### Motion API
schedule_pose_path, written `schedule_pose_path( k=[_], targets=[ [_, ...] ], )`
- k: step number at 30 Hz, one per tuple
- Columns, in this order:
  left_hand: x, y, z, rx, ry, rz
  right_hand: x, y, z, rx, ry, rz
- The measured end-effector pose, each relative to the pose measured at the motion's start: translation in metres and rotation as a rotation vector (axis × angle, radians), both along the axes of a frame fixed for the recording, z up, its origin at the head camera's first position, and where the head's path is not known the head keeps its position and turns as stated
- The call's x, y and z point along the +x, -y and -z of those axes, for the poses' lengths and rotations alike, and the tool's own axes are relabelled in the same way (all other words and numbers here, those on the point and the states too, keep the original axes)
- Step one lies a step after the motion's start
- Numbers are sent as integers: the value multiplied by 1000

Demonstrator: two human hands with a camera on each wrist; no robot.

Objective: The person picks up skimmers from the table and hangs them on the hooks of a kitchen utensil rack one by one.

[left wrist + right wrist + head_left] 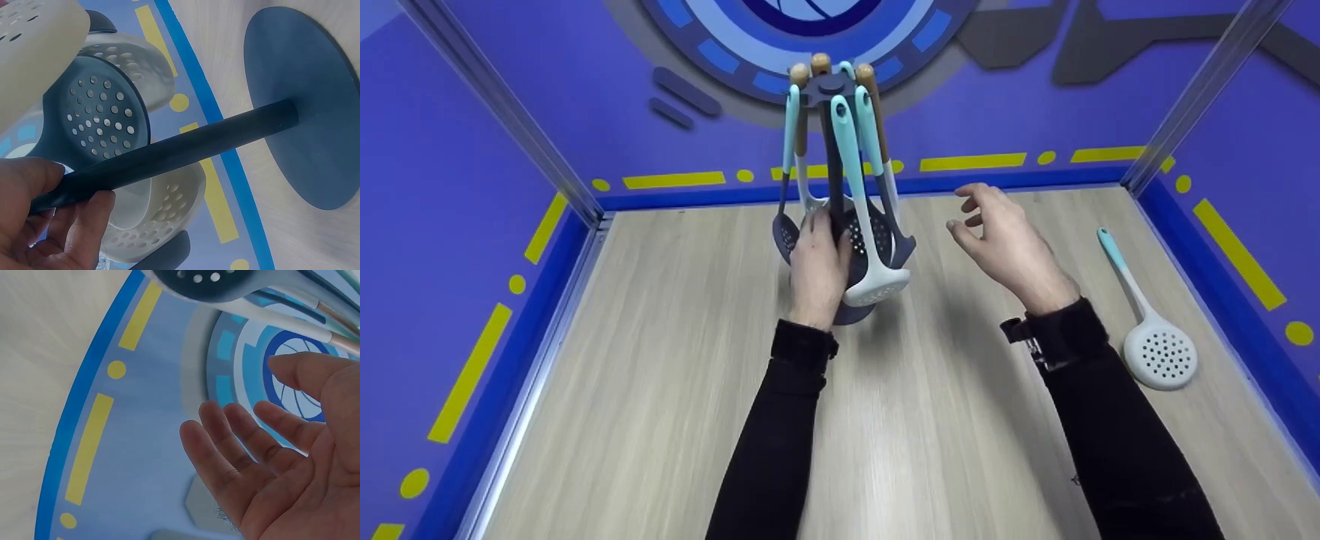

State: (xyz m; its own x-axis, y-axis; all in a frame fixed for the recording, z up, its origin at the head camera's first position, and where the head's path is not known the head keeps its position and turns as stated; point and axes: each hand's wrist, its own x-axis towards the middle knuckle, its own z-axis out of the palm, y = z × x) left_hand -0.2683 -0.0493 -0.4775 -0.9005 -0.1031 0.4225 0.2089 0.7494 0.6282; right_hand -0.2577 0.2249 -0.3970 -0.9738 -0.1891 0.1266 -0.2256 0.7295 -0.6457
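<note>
A dark utensil stand has a round base (309,107) and a slim pole (197,152). My left hand (816,274) grips that pole, fingers and thumb curled round it. From the rack on top (831,86) hang several kitchen utensils, some with turquoise handles and some with wooden ones. A pale skimmer (877,285) hangs at the front, just right of the left hand. Behind the pole, the left wrist view shows a dark perforated skimmer (101,112). My right hand (1009,244) is held apart from the stand on its right, fingers loosely bent and holding nothing.
Another pale skimmer (1162,356) with a turquoise handle lies flat at the right side of the wooden table (660,375). Blue printed panels (697,157) wall the table at the back and sides, with metal posts at the corners.
</note>
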Motion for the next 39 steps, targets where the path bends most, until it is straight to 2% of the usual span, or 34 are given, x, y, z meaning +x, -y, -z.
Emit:
schedule_pose_path(
  k=[17,32,39],
  targets=[
    [2,-1,-1,-16,6,-5,-9,-24,18,54,61,65],
    [2,0,-1,-10,22,-1,-20,-49,30,102,135,87],
    [2,0,-1,-13,27,0,-23,-58,37,105,139,94]
  ],
)
